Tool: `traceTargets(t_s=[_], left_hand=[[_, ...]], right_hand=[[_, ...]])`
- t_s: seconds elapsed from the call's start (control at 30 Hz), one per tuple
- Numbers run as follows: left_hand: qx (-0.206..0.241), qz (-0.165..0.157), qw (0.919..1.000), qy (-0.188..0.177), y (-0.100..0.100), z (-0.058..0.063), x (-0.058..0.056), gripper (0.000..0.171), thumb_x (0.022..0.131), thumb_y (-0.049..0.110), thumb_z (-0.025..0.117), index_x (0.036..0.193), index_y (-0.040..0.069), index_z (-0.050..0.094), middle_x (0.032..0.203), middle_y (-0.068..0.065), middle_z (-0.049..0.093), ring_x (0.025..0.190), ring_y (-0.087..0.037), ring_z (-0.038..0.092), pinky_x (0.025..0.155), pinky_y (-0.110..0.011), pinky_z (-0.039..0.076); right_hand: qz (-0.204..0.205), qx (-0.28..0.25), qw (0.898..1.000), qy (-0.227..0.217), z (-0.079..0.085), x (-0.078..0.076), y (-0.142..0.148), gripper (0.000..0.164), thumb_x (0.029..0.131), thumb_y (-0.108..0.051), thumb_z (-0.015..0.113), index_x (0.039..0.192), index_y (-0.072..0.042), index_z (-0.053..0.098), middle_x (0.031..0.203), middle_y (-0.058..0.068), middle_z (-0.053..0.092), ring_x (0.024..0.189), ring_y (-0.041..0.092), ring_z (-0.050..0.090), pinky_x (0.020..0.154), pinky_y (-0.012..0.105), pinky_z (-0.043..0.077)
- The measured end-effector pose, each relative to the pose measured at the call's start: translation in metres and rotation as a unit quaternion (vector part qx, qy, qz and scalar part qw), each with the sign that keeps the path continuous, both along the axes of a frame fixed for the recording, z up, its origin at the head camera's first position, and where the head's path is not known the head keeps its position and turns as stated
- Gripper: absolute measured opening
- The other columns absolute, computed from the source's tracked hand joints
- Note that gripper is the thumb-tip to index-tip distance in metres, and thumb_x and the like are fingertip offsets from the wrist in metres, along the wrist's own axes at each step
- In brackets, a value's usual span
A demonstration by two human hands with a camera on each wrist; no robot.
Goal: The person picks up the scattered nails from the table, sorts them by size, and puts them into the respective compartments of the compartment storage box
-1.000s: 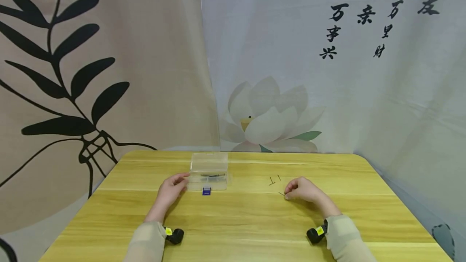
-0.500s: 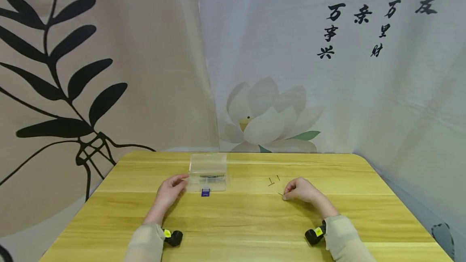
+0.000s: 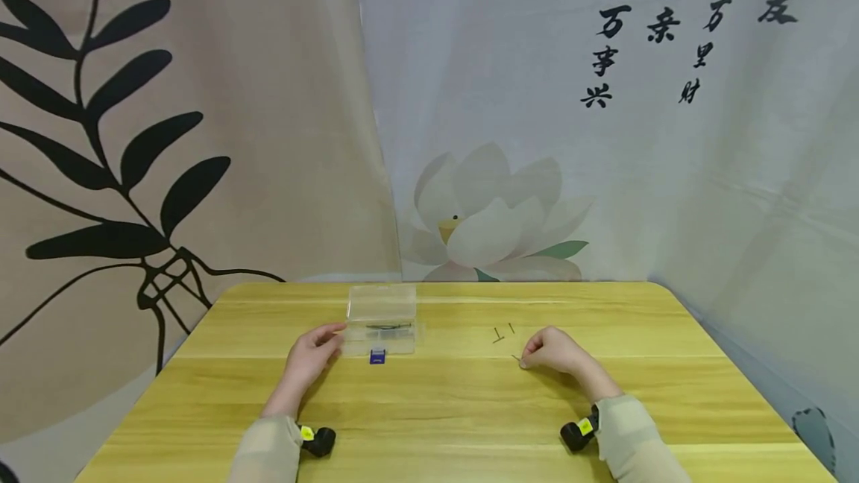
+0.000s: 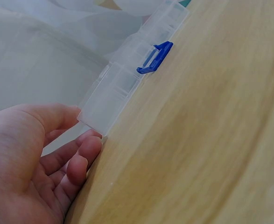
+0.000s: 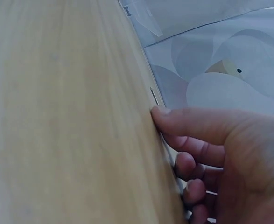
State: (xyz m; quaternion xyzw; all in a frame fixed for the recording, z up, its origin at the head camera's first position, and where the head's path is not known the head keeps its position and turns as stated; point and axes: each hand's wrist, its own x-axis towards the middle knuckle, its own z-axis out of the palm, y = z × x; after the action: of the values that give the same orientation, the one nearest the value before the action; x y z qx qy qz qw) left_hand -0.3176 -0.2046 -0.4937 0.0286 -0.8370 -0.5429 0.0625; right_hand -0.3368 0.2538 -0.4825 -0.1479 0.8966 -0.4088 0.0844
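Right hand (image 3: 554,349) pinched nail (image 5: 154,96) just above or against table (image 3: 429,408), loose nails (image 3: 511,328) near; left hand (image 3: 312,355), fingers loosely bent, touched end of open box (image 4: 109,100). Step seemed nail pick-up; next move called for narrow, steady pinch.

The right grip (image 5: 237,151) pinches a thin pin (image 5: 154,96) near the tabletop (image 5: 71,116).

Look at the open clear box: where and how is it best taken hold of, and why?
Probably pinch the box's left end, from the left, where the left hand is: the blue latch juts out at mid-front and the lid stands raised behind, leaving that short end less cluttered than either long side.
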Motion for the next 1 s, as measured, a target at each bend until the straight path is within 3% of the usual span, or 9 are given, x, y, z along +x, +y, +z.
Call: traceTargets(t_s=[0.2, 0.43, 0.67, 1.0], left_hand=[[0.002, -0.001, 1.0000, -0.001, -0.0012, -0.0001, 0.0023, 0.033, 0.098, 0.017, 0.058, 0.128, 0.005, 0.062, 0.102, -0.012, 0.064, 0.080, -0.019, 0.060, 0.059, -0.028, 0.049], [0.005, 0.005, 1.0000, -0.004, -0.0017, -0.0014, 0.0019, 0.032, 0.098, 0.018, 0.059, 0.128, 0.007, 0.063, 0.100, -0.013, 0.064, 0.079, -0.019, 0.060, 0.059, -0.028, 0.050], [0.006, 0.004, 1.0000, -0.003, -0.0020, -0.0019, 0.0014, 0.032, 0.098, 0.018, 0.059, 0.127, 0.007, 0.064, 0.101, -0.012, 0.064, 0.079, -0.020, 0.060, 0.059, -0.028, 0.049], [0.002, 0.001, 1.0000, -0.004, -0.0004, 0.0000, 0.0003, 0.032, 0.098, 0.019, 0.059, 0.128, 0.007, 0.063, 0.103, -0.012, 0.064, 0.081, -0.020, 0.061, 0.061, -0.029, 0.050]], right_hand=[[0.005, -0.006, 1.000, -0.004, 0.0017, 0.0008, -0.0011, 0.012, 0.077, -0.010, 0.079, 0.073, -0.005, 0.069, 0.069, 0.000, 0.063, 0.058, 0.013, 0.043, 0.057, 0.029, 0.038], [0.001, 0.006, 1.000, -0.007, 0.0019, 0.0009, -0.0009, 0.016, 0.077, -0.007, 0.071, 0.063, -0.007, 0.062, 0.055, -0.004, 0.049, 0.049, 0.010, 0.028, 0.050, 0.025, 0.027], [0.025, -0.005, 1.000, 0.004, 0.0071, 0.0016, 0.0021, 0.006, 0.077, -0.005, 0.067, 0.071, -0.006, 0.067, 0.066, 0.000, 0.061, 0.051, 0.010, 0.035, 0.051, 0.025, 0.031], [0.029, -0.088, 0.995, 0.047, 0.0065, -0.0014, 0.0071, 0.007, 0.085, -0.008, 0.070, 0.087, -0.002, 0.067, 0.081, 0.004, 0.061, 0.071, 0.015, 0.052, 0.060, 0.025, 0.045]])
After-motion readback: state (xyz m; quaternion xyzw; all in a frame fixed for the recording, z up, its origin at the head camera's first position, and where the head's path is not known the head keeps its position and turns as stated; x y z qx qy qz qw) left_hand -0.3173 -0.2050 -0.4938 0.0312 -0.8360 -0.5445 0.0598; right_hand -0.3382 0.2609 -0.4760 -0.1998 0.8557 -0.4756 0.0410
